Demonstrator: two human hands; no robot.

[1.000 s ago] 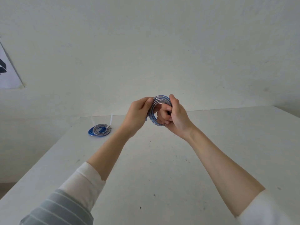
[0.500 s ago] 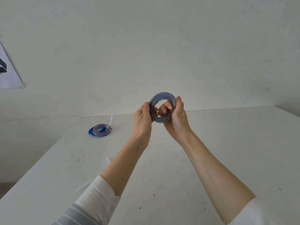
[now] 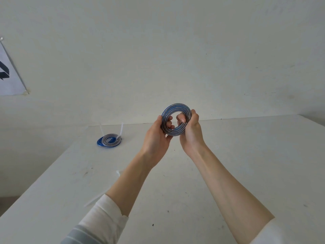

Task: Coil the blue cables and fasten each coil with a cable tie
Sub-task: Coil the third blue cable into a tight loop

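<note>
You held the coil [image 3: 176,120] up above the surface [image 3: 246,155], approx centred btwn both hands, ring face turned toward you. L hand [image 3: 155,140] gripped its left rim, fingers curled through the hole; R hand [image 3: 190,131] gripped the right rim, thumb inside. No tie on it yet. Loose cable tie [image 3: 95,199] lay on the surface beside your L forearm, so L hand was nearer. Finished coils [image 3: 109,140] sat far left w/ ties upright.
</note>
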